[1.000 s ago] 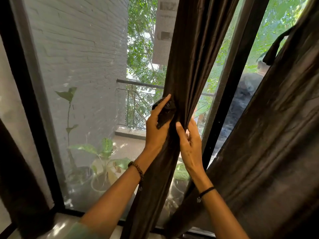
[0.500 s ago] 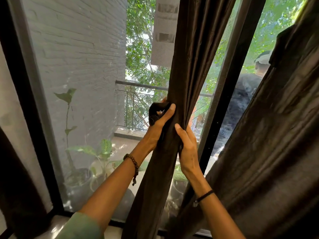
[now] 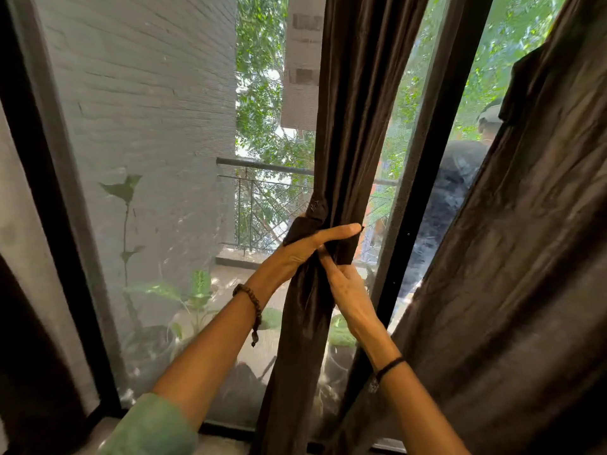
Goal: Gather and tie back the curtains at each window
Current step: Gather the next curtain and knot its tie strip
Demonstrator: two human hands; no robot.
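A dark brown curtain (image 3: 348,126) hangs gathered into a narrow bunch in front of the window. A dark fabric tie-back (image 3: 303,226) wraps the bunch at mid height. My left hand (image 3: 305,247) grips the tie-back and the bunch from the left, its forefinger stretched straight across the front. My right hand (image 3: 345,287) sits just below it on the right, fingers pushed into the folds and pinching the fabric. Both hands touch each other at the bunch.
A second wide brown curtain (image 3: 525,257) hangs slanted on the right. A black window frame post (image 3: 423,178) stands between the panes. Outside lie a balcony with potted plants (image 3: 193,300), a railing and a person (image 3: 456,192). More dark curtain (image 3: 23,356) fills the far left.
My left hand has turned and its forefinger now reaches across the front of the bunch. The tie-back has moved further round the curtain. My right hand slid in under the left.
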